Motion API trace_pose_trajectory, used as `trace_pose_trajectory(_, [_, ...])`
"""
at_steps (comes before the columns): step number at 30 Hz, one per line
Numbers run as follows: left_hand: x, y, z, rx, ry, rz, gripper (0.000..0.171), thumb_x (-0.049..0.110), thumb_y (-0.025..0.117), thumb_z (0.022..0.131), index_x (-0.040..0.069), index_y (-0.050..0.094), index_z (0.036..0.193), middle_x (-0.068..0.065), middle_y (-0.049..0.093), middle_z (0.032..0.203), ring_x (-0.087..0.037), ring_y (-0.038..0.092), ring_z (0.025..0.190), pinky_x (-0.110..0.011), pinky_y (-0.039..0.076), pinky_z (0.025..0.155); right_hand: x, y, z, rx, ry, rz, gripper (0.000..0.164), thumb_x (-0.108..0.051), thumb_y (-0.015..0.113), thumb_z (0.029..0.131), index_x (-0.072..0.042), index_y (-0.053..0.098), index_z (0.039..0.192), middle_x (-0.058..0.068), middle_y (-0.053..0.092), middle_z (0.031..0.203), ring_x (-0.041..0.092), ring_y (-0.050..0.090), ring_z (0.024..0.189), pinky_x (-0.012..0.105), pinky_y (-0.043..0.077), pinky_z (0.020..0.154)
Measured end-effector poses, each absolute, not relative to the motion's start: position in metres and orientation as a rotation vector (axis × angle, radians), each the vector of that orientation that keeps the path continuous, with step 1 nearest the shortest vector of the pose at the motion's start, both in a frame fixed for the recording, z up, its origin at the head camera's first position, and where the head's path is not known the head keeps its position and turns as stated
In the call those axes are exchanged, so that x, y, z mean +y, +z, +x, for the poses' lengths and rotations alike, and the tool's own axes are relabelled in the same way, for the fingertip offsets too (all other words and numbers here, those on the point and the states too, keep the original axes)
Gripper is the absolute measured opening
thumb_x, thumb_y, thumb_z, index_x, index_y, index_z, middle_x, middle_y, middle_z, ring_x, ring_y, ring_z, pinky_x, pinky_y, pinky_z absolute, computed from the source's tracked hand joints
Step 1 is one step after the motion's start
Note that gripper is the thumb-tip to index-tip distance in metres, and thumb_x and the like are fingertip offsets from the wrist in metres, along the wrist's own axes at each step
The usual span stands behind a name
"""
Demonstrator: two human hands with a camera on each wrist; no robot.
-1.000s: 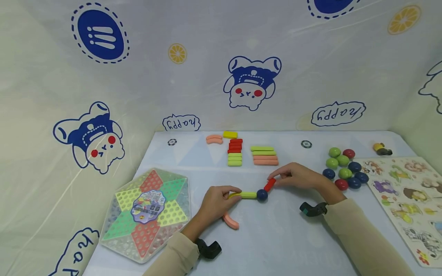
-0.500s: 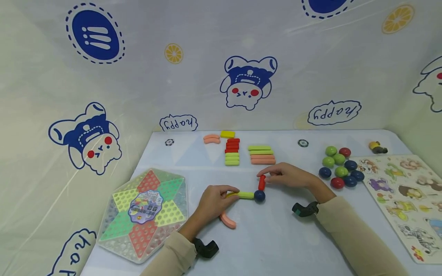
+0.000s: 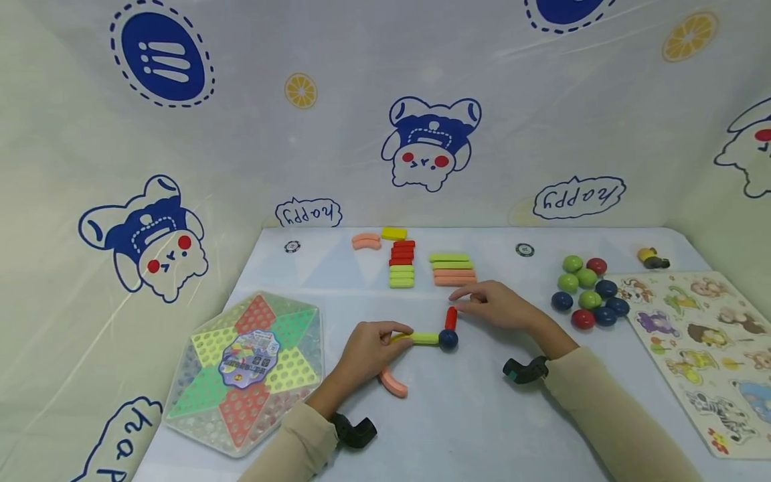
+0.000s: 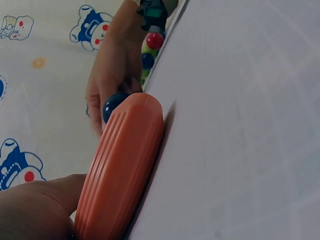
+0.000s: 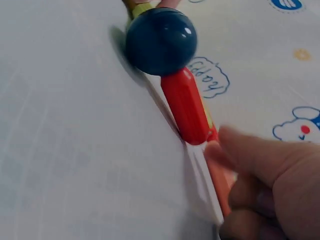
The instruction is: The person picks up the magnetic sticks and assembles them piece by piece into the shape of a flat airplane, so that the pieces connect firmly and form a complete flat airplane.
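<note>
Well, the left hand (image 3: 372, 348) pinches the green rod (image 3: 426, 339); the right hand (image 3: 496, 304), thumb and forefinger apart, is just beside the red rod (image 3: 451, 318). Both rods meet the blue ball (image 3: 448, 339). Pressing straight along each rod should seat it best. The worktop (image 3: 458, 415) offers room nearer the person; lined-up rods (image 3: 401, 276) sit toward its far edge.

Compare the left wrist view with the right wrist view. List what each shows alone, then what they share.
Left wrist only: the curved salmon piece and a loose red ball.
Right wrist only: the red stick and the yellow-green stick.
Both: the dark blue ball, the right hand and the printed backdrop.
</note>
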State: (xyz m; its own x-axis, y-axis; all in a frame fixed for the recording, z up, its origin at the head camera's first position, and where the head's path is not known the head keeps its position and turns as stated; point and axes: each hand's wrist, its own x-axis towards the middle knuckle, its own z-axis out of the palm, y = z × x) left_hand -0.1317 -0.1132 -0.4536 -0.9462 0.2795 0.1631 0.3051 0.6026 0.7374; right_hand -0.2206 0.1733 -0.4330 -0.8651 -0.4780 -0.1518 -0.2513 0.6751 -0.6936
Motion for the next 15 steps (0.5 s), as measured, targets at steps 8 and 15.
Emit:
trace_pose_trajectory(8, [-0.112, -0.455, -0.131, -2.759, -1.276, -0.521, 0.014, 0.036, 0.072, 0.081, 0.033, 0.072, 0.095, 0.009, 0.036, 0.05, -0.005, 0.031, 0.044, -0.023, 0.025, 0.041, 0.172, -0.434, -0.213, 2.625, -1.032, -0.487, 0.024, -0.046, 0.066, 0.083, -0.028, 0.072, 0.098, 0.003, 0.049, 0.064, 0.021, 0.048, 0.068, 0.03, 0.037, 0.057])
trace_pose_trajectory(15, [-0.113, -0.451, -0.132, -2.79, -1.277, -0.52, 0.015, 0.037, 0.072, 0.081, 0.032, 0.072, 0.095, 0.008, 0.037, 0.05, -0.006, 0.033, 0.044, -0.024, 0.025, 0.042, 0.16, -0.434, -0.206, 2.654, -1.067, -0.5, 0.021, -0.045, 0.066, 0.084, -0.031, 0.071, 0.098, 0.002, 0.047, 0.059, 0.021, 0.048, 0.063, 0.029, 0.036, 0.055])
